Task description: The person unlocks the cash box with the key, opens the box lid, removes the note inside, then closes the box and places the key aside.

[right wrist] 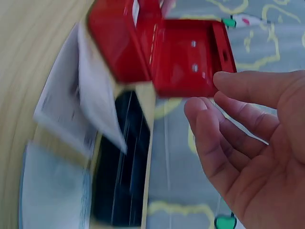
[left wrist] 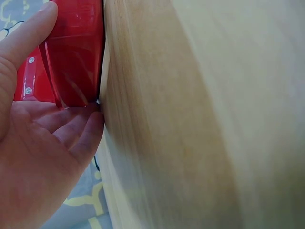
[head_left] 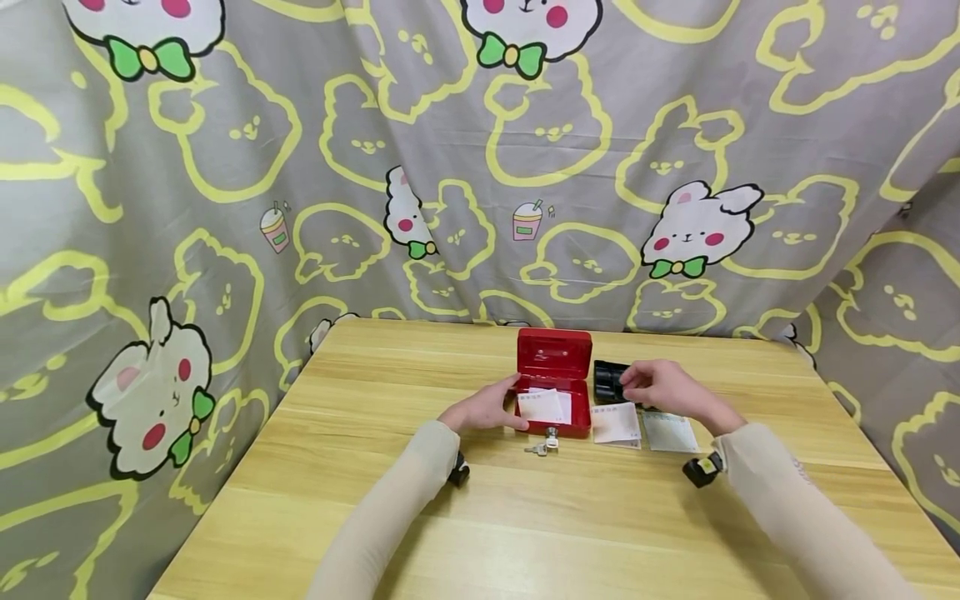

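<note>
A red cash box [head_left: 574,421] stands with its lid up, pale printed paper notes [head_left: 542,407] lying inside. My left hand [head_left: 483,408] holds the box at its left side. In the left wrist view the thumb [left wrist: 44,23] is on the red wall and the fingers reach along the side. My right hand [head_left: 660,387] hovers right of the box, over the near edge of a black tray [head_left: 606,382]. Its fingers [right wrist: 212,138] are loosely bent, with nothing between them and the thumb. Below it lies a stack of notes [head_left: 617,423], one leaf lifted in the right wrist view.
A second, greenish stack of notes [head_left: 670,432] lies farther right. In front of the box are a small key [head_left: 537,450] and the metal lock [head_left: 552,437]. The wooden table [head_left: 540,525] ends at a patterned curtain [head_left: 450,275] behind.
</note>
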`<control>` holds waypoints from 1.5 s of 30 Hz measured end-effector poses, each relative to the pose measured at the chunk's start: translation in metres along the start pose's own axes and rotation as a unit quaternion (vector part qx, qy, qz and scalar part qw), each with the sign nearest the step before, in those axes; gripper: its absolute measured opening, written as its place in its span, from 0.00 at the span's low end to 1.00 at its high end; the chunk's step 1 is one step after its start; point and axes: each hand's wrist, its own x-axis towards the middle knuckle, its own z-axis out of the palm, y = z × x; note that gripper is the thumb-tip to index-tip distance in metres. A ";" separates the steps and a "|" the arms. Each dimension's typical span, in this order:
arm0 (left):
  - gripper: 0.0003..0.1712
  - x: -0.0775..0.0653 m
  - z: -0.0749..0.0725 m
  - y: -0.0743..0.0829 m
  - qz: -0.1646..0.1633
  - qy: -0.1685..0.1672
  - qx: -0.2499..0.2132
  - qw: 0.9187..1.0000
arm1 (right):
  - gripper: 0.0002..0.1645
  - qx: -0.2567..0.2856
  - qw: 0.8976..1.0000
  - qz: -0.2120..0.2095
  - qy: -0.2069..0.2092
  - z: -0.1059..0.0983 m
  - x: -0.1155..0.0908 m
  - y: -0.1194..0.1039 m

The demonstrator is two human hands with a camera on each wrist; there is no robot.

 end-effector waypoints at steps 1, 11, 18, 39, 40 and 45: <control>0.60 0.000 0.000 0.000 0.001 -0.001 -0.001 1.000 | 0.08 0.006 1.000 0.001 -0.007 0.004 0.004 -0.004; 0.59 0.002 -0.001 -0.001 0.010 -0.001 -0.008 1.000 | 0.10 -0.013 0.998 0.004 -0.055 0.041 0.041 -0.029; 0.59 0.002 -0.001 0.001 0.023 -0.003 -0.025 0.999 | 0.08 -0.068 0.996 -0.021 -0.061 0.060 0.059 -0.032; 0.59 0.001 -0.002 -0.001 0.012 -0.004 -0.012 1.000 | 0.04 0.007 0.996 0.070 -0.062 0.086 0.075 -0.026; 0.59 0.001 -0.002 -0.001 0.013 -0.003 -0.010 1.000 | 0.04 0.017 0.996 0.072 -0.059 0.086 0.075 -0.025; 0.58 0.001 -0.002 0.000 0.021 0.000 0.001 1.000 | 0.04 0.072 0.992 0.096 -0.036 0.088 0.075 -0.022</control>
